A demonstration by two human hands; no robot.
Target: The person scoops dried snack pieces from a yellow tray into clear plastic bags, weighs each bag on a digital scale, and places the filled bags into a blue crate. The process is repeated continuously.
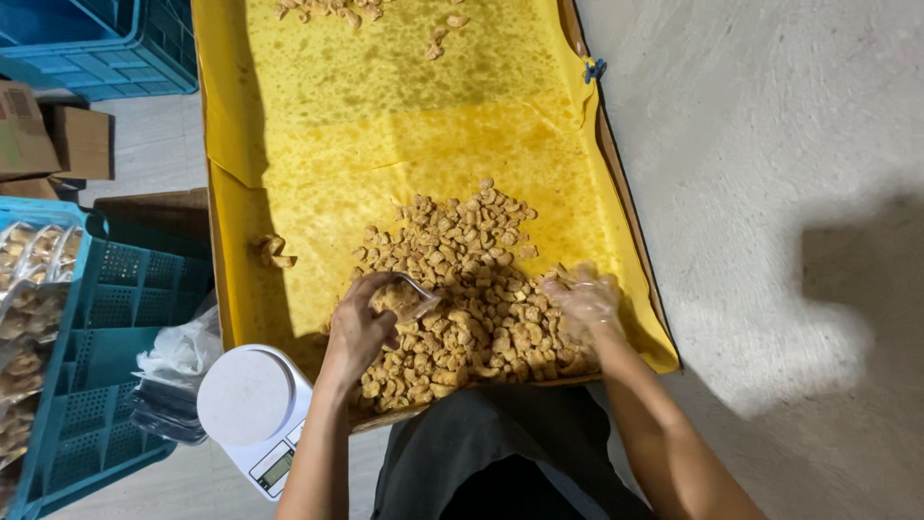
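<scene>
A heap of small golden-brown fried snack pieces [462, 279] lies on yellow oil-stained paper [404, 116] lining a long tray. My left hand [358, 327] is shut on a small clear plastic container [412, 297] partly filled with pieces, at the heap's left edge. My right hand [584, 303], in a thin clear plastic glove, rests on the heap's right side with fingers spread over the pieces. Whether it holds any pieces is not visible.
A white kitchen scale [252, 404] sits by my left forearm, next to a stack of clear trays [173, 404]. Teal crates [115, 318] with packed snack boxes [29, 289] stand at left, cardboard boxes [58, 135] behind. Grey floor [770, 144] lies to the right.
</scene>
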